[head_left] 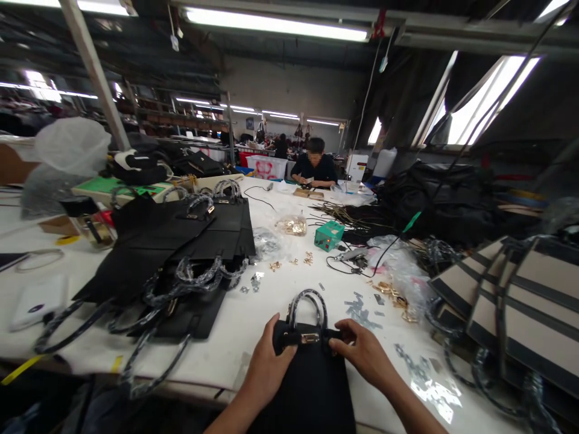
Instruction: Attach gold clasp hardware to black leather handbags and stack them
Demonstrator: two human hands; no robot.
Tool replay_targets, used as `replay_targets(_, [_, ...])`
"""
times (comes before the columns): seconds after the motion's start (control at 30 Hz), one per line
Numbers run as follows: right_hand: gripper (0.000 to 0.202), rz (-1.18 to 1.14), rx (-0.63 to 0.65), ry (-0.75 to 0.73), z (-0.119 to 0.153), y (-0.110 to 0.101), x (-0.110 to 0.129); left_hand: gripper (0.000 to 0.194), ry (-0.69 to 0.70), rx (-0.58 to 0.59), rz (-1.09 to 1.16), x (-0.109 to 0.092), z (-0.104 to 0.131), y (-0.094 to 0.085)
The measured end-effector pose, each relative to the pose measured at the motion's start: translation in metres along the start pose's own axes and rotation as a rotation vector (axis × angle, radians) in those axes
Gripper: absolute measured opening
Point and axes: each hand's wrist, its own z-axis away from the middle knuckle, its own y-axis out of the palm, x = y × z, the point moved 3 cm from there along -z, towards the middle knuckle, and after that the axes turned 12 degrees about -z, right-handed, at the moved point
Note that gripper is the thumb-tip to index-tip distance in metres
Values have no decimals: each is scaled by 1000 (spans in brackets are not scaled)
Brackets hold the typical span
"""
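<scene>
Black rectangular leather-look handbag lay nearer us than the green box-shaped device; our left hand and right hand pinched its top sides. We judged it light, fairly stiff, its plastic-wrapped looped handles slippery, edges surer.

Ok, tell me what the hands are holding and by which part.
A black bag: the left hand grips its upper left corner; the right hand pinches it near the upper right corner.
</scene>
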Motion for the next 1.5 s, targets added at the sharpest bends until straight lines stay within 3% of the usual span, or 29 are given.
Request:
replay_targets(0.1, [31,136,-122,-179,-15,-1,28,73,27,-9,-43,5,-6,4])
replay_targets(0.17, [27,172,-121,-290,-33,11,52,70,44,6,-59,10,-7,6])
replay_targets(0.23, [23,180,-56,-356,-58,31,73,65,49,8,-8,15,-8,7])
replay_targets(0.33, [23,246,45,-328,-110,71,88,61,17,1,99,25,-8,6])
replay_targets(0.47, [28,345,92,-228,-183,115,78,61,-66,51,59,32,-10,7])
replay_targets(0.57, [36,367,97,-157,-222,137,60,53,-59,27,21,31,-11,7])
replay_targets(0.67, [40,380,71,-84,-243,151,43,44,-46,-10,30,27,-11,7])
replay_targets(0.77, [30,368,39,-43,-250,158,32,39,-68,-13,39,28,-11,7])
replay_targets(0.93, [15,265,0,-14,-242,148,31,29,-106,30,37,31,-11,10])
replay_targets(1.1, [15,19,51,3,-214,117,54,24,-71,0,92,23,-9,8])
replay_targets(1.2, [23,-153,113,7,-167,95,74,21,-24,-18,120,17,-8,5])
replay_targets(1.33, [27,-559,258,101,-72,73,90,19,81,-78,131,12,-7,1])
replay_targets(1.43, [25,-796,336,227,-13,75,82,19,202,-111,139,11,-6,-1])
replay_targets(1.5, [23,-863,324,321,6,83,67,21,207,-60,158,13,-5,-1])
